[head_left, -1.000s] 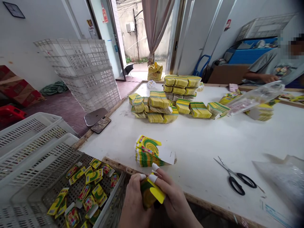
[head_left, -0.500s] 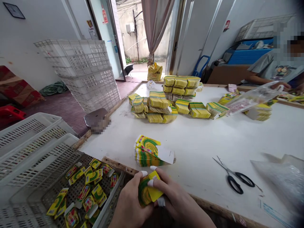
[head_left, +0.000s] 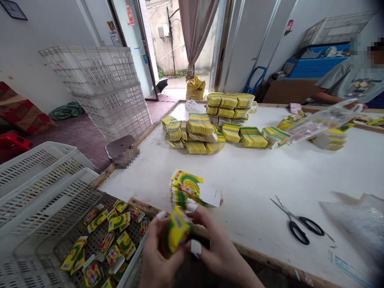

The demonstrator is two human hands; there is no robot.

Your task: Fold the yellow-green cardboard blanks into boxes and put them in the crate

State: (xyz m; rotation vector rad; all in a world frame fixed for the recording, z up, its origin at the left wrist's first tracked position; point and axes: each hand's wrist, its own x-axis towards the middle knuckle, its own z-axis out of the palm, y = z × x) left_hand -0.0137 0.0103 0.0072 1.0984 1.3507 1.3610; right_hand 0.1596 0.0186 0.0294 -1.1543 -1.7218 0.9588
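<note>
Carton (head_left: 177,234) gripped in left hand (head_left: 157,254), fingers of right hand (head_left: 217,240) parted alongside; carton best pinched lightly, kept square and uncrushed.

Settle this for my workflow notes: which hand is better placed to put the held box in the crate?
Probably the left hand: it holds the box and is nearer the crate; the right hand is farther from it.

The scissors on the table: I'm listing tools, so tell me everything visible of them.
The scissors have two black, plastic-looking loops and slim, grey, metallic blades, slightly parted. They lie flat on the white tabletop, right of the nearest carton stack, tips pointing away from the wearer and leftward. No hand touches them.
</note>
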